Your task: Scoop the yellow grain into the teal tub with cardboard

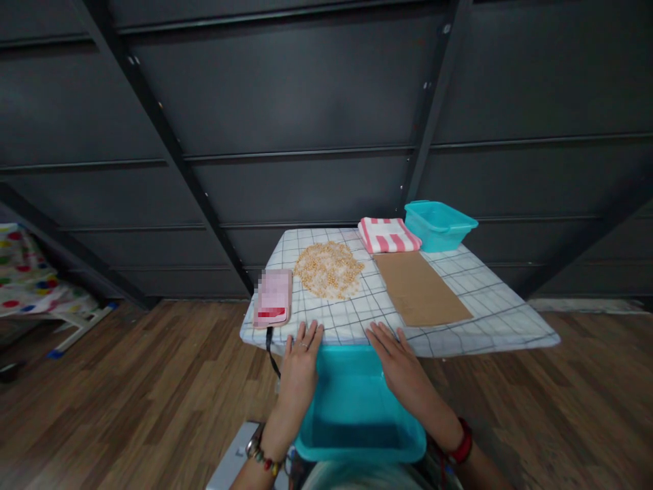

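- The left hand lies palm down with its fingers stretched forward over the near edge of the tabletop, a white cloth-covered surface with thin dark grid lines; it grips nothing.
- The right hand is likewise flattened and straight-fingered at the same edge, well apart from the left and holding nothing. Whether either palm presses on the cloth cannot be told.
- A rectangular teal tub with a rounded rim sits between the forearms, its far rim just beside the tabletop's near edge; its inside is bare.
- A loose, roundish heap of mixed yellow and white grains spreads across the left half of the tabletop, beyond the left hand and short of the far edge.
- A pink, flat, round-cornered object, partly pixelated, lies by the near left corner, with a black strap hanging over the near edge below it.
- A rectangular sheet of brown cardboard lies right of the heap, one end towards the near edge.
- A folded pink-and-white striped cloth lies at the far edge, beside a smaller teal basin with a handle near the far right corner.
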`<state>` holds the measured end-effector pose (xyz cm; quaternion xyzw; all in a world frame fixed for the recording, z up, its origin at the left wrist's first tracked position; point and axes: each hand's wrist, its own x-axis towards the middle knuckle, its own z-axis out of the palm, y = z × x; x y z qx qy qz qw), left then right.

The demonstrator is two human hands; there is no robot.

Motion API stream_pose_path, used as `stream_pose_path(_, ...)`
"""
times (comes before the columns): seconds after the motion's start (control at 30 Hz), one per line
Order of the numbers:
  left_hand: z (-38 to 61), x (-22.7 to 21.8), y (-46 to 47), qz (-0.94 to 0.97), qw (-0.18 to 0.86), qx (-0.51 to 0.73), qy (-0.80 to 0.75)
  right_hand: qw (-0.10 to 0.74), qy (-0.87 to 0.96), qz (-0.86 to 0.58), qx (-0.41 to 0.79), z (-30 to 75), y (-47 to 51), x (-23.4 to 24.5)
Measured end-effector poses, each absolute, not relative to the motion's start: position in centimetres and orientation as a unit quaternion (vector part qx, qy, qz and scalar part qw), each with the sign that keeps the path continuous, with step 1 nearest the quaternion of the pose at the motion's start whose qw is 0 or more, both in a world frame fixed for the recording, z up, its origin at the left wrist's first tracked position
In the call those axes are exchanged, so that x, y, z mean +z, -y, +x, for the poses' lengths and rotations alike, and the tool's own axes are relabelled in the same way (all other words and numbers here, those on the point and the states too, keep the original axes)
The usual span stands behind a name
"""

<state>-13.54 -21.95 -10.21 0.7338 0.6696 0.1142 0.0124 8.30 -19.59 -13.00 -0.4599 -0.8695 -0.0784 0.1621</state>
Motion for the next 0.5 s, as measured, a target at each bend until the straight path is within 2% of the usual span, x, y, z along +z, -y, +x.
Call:
stream_pose_path(0.2,-13.7,-10.5,22.1,0.722,-0.027,0.118,-0.681,0.177,0.873,-0.440,-0.114,8.1,19.3,-13.5)
stream_pose_path(0.37,-13.7,-12.9,23.8,0.701,-0.112,0.162,-0.685,0.177,0.875,-0.433,-0.123,8.5,21.1,-13.5)
stream_pose_path(0.5,-13.6,-13.4,23.6,0.693,-0.101,0.157,-0.696,0.174,0.872,-0.443,-0.117,9.1,21.5,-13.3)
